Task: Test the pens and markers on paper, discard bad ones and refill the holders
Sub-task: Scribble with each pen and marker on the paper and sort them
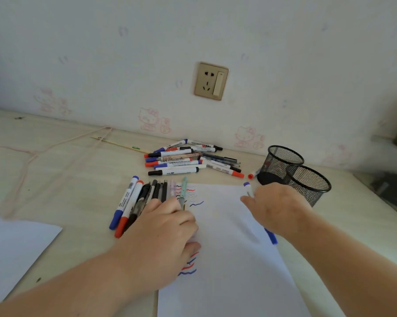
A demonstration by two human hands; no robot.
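A white sheet of paper (227, 225) with red, blue and black squiggles lies in front of me. My left hand (163, 227) rests flat on its left edge, fingers over the ends of a row of pens and markers (133, 200) laid side by side. A pale green pen (183, 191) lies at the paper's top left. My right hand (275, 209) grips a blue marker (270, 235); its white barrel and blue end stick out past my fingers. A loose pile of markers (183, 159) lies farther back. Two black mesh holders (282, 165) (309, 184) stand at the right.
A second white sheet (17, 248) lies at the left edge. A pink cord (44, 149) and a thin wooden stick (122, 145) lie on the beige desk near the wall. A wall socket (211, 81) sits above the pile. A red-tipped marker (253, 175) lies beside the holders.
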